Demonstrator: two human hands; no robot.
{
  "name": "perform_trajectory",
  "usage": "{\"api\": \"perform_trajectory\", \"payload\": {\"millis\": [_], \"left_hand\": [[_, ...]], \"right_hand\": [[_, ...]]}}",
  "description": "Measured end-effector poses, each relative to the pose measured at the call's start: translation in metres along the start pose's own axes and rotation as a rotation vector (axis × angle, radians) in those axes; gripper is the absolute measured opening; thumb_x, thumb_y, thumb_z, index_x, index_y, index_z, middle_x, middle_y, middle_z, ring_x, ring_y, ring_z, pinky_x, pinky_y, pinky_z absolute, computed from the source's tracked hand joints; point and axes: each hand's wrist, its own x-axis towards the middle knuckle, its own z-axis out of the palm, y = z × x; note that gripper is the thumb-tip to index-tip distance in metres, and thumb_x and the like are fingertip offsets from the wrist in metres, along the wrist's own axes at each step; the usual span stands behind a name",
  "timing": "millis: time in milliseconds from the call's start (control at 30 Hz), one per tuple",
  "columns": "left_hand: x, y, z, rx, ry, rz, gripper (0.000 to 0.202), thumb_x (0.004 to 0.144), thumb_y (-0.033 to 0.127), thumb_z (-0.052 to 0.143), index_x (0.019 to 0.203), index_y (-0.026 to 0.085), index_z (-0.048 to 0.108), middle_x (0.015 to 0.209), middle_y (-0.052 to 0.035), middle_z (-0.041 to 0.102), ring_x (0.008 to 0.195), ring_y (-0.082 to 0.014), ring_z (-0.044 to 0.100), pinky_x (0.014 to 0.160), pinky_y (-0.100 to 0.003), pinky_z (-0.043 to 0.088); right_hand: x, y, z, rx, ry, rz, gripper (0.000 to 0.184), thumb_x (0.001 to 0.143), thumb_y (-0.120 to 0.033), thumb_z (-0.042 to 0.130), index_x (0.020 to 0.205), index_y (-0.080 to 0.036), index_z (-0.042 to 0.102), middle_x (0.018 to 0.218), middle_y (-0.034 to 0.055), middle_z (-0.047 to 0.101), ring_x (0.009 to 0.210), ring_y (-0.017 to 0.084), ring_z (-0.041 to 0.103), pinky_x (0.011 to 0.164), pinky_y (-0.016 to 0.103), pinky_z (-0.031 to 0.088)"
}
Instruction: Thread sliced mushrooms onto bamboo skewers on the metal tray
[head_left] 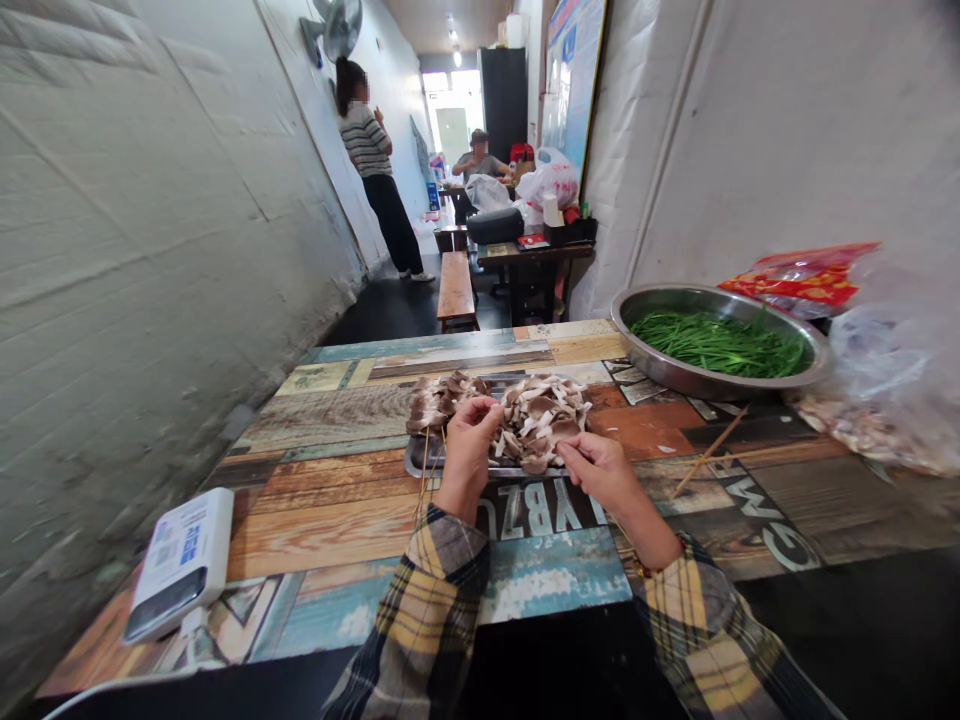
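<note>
A metal tray [411, 462] holds a heap of torn grey-brown oyster mushrooms [544, 410] on its right side. On its left lie skewered mushrooms [442, 400], with thin bamboo sticks [424, 465] jutting toward me. My left hand [466, 455] is over the middle of the tray, thumb and fingers pinched together; what is between them is too small to make out. At the heap's near right edge, my right hand [600, 470] is closed, its fingertips pinching a mushroom piece.
Bare bamboo skewers [709, 455] lie crossed on the table [337, 515] to the right. Beyond them stand a steel bowl [637, 345] of green chives and plastic bags [877, 350]. A white payment device [184, 560] with a cable sits front left. Two people are farther back.
</note>
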Motion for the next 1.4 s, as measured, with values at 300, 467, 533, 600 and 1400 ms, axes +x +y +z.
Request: {"api": "perform_trajectory", "payload": {"millis": [300, 467, 533, 600, 1400], "left_hand": [[0.001, -0.001, 0.001, -0.098, -0.011, -0.064, 0.025, 0.063, 0.029, 0.075, 0.074, 0.016, 0.056, 0.08, -0.0023, 0.065, 0.069, -0.0116, 0.061, 0.06, -0.022, 0.044], [0.0, -0.002, 0.001, -0.056, -0.042, -0.035, 0.025, 0.067, 0.032, 0.072, 0.076, 0.016, 0.055, 0.098, -0.007, 0.067, 0.068, -0.0106, 0.061, 0.052, -0.019, 0.041], [0.0, -0.001, 0.001, -0.098, -0.041, -0.051, 0.027, 0.066, 0.031, 0.073, 0.076, 0.016, 0.054, 0.095, -0.006, 0.067, 0.066, -0.0107, 0.062, 0.054, -0.02, 0.043], [0.0, 0.0, 0.002, -0.151, -0.031, -0.068, 0.028, 0.064, 0.029, 0.075, 0.074, 0.016, 0.053, 0.092, -0.0048, 0.067, 0.068, -0.0115, 0.063, 0.061, -0.023, 0.047], [-0.012, -0.003, 0.008, 1.249, -0.674, 0.552, 0.011, 0.073, 0.026, 0.07, 0.082, 0.021, 0.073, 0.084, -0.0066, 0.061, 0.083, -0.0215, 0.05, 0.075, -0.035, 0.037]], "right_hand": [[0.0, -0.003, 0.0, 0.001, 0.005, 0.002, 0.037, 0.084, -0.049, 0.054, 0.076, -0.016, 0.067, 0.044, -0.0051, 0.049, 0.038, 0.008, 0.039, 0.038, 0.02, 0.028], [-0.001, -0.004, 0.0, 0.001, 0.005, 0.006, 0.035, 0.085, -0.048, 0.055, 0.076, -0.016, 0.067, 0.044, -0.0049, 0.048, 0.038, 0.008, 0.039, 0.038, 0.02, 0.028], [-0.001, -0.003, 0.0, -0.005, -0.002, 0.002, 0.034, 0.085, -0.046, 0.054, 0.076, -0.016, 0.066, 0.044, -0.0048, 0.049, 0.039, 0.008, 0.039, 0.038, 0.02, 0.028], [-0.001, -0.003, 0.0, -0.006, -0.009, 0.003, 0.033, 0.086, -0.045, 0.054, 0.076, -0.016, 0.066, 0.045, -0.0048, 0.049, 0.039, 0.008, 0.04, 0.038, 0.02, 0.028], [0.007, -0.004, -0.005, 0.029, 0.26, -0.015, 0.035, 0.084, -0.046, 0.056, 0.073, -0.014, 0.065, 0.045, -0.0049, 0.049, 0.04, 0.009, 0.043, 0.042, 0.02, 0.034]]}}
